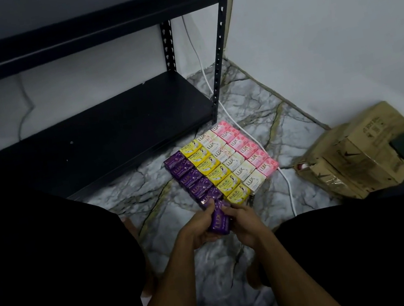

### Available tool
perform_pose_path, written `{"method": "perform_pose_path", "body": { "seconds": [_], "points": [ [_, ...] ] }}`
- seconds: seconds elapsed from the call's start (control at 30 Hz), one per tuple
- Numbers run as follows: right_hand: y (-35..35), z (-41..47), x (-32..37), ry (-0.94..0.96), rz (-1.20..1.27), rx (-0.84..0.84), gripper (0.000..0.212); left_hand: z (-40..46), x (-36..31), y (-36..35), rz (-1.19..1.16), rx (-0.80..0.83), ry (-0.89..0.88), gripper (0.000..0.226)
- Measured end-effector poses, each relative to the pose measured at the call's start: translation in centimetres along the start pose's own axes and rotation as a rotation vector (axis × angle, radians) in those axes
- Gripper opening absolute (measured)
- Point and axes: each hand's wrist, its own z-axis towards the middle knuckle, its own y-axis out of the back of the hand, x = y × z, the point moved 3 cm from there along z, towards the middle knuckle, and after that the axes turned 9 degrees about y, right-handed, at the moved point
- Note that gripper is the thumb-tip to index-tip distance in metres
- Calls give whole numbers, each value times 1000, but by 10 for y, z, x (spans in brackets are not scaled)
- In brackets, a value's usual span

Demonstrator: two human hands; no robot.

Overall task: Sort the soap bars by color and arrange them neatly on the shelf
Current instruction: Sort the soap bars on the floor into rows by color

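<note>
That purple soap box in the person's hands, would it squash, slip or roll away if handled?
The purple soap box looks stiff: it keeps square edges though the left hand and right hand grip it. Its flat sides probably stop it rolling. The wrapper looks glossy, so it may be a little slippery.

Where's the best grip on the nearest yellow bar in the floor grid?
Judging from the layout, take the nearest yellow bar from above by its two short ends. Its long sides butt against the next yellow bar and, it seems, purple bars and cream bars flank it. The near end faces open floor, so a thumb fits there. Both hands are busy: left hand, right hand.
</note>
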Motion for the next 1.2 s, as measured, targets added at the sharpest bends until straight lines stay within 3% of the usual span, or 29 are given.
{"method": "perform_pose_path", "body": {
  "seconds": [0.13, 0.33, 0.47, 0.67, 0.77, 0.9, 1.03, 1.2],
  "points": [
    [14, 8, -24, -137, 171, -136, 39, 25, 9, -3, 55, -1, 22, 66],
    [37, 37, -67, -269, 254, -325, 4, 59, 12, 31, 120, -209, 0, 35],
    [34, 70, -81, -248, 372, -410, 8, 93, 0, 58, 99, -318, -25, 16],
    [24, 112, -84, -180, 345, -531, 23, 136, -19, 62, 34, -294, -54, 18],
    [20, 122, -89, -139, 249, -607, 41, 152, -25, 53, 92, -339, -98, 26],
    [16, 123, -90, -164, 94, -689, 35, 166, -23, 46, 96, -408, -86, 41],
    [9, 134, -88, -227, 237, -646, 29, 170, -19, 47, 90, -449, -91, 49],
    [8, 131, -87, -211, 221, -662, 28, 169, -18, 48, 71, -375, -114, 53]
  ]
}}
